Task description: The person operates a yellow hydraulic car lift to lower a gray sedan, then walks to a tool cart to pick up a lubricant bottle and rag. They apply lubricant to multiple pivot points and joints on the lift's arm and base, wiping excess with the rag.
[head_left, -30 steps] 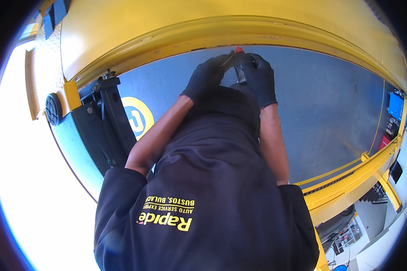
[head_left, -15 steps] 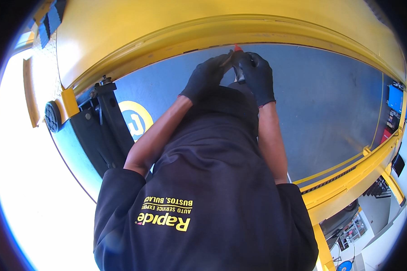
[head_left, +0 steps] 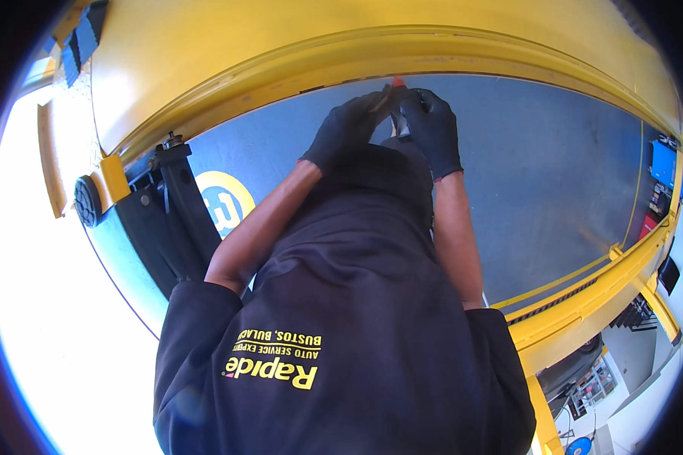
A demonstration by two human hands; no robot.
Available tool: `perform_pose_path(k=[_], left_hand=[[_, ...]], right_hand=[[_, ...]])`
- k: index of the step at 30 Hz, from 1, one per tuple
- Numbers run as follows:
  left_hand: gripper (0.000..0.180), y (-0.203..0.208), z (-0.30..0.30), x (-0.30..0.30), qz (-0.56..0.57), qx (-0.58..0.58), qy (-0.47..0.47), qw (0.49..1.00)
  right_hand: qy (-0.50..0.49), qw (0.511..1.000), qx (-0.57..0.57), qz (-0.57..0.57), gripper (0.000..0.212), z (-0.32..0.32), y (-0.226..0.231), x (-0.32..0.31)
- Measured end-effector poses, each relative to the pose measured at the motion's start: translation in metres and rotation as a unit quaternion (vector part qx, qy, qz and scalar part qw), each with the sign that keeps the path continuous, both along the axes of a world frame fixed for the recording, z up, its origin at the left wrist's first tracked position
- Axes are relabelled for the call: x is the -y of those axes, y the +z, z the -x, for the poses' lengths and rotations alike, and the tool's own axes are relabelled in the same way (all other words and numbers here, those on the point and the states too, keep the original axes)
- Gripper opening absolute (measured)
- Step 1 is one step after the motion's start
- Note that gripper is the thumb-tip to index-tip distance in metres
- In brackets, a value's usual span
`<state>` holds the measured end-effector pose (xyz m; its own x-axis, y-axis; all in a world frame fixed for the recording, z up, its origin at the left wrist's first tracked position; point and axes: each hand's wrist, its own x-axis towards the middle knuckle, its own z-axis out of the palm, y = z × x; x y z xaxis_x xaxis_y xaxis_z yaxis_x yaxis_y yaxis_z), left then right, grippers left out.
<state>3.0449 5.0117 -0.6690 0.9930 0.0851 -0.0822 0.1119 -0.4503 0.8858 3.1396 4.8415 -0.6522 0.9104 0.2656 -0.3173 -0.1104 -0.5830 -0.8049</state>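
Both my hands wear black gloves and meet in front of my body, close to the yellow beam. My right hand [head_left: 435, 130] is closed round a small red-tipped item [head_left: 398, 81], perhaps a tube or a tool. A pale grey part shows below its fingers. Against it my left hand [head_left: 343, 130] is closed, fingertips pinched by a thin brownish edge; what they grip is mostly hidden. The fingers of both hands nearly touch. My dark shirt covers the lower middle of the view.
A yellow beam [head_left: 432, 57] curves across the top, over a blue-grey floor [head_left: 539, 167]. On the left stands a black lift arm [head_left: 159, 212] with a round black pad [head_left: 88, 201]. Another yellow beam [head_left: 584, 303] runs along the right, near a blue box [head_left: 664, 164].
My hands keep almost the same pose around the red-tipped item. The lift arm and the floor emblem sit slightly farther left in the view.
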Motion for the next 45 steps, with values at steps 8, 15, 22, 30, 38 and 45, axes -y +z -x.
perform_pose_path(k=[8,15,22,30,38,45], left_hand=[[0.059,-0.005,-0.003,0.001,-0.051,0.039,-0.04,0.997],[0.048,-0.002,-0.009,0.007,0.0,0.036,-0.021,0.999],[0.049,-0.001,-0.012,0.011,0.037,0.016,-0.023,0.999],[0.052,0.008,-0.02,0.016,-0.002,-0.04,-0.056,0.998],[0.043,0.015,-0.029,0.022,0.015,-0.058,-0.053,0.997],[0.044,0.011,-0.036,0.026,-0.005,-0.033,-0.068,0.997]], right_hand=[[-0.014,0.999,0.033,-0.017,0.039,-0.003,-0.013,0.012],[-0.021,0.999,0.009,-0.023,0.039,-0.007,-0.014,0.02],[-0.025,0.999,0.041,-0.021,0.037,-0.008,-0.02,0.023],[-0.037,0.999,0.024,-0.028,0.036,-0.011,-0.015,0.025],[-0.047,0.998,0.023,-0.015,0.035,-0.016,-0.011,0.029],[-0.047,0.998,0.035,-0.019,0.036,-0.022,-0.013,0.037]])
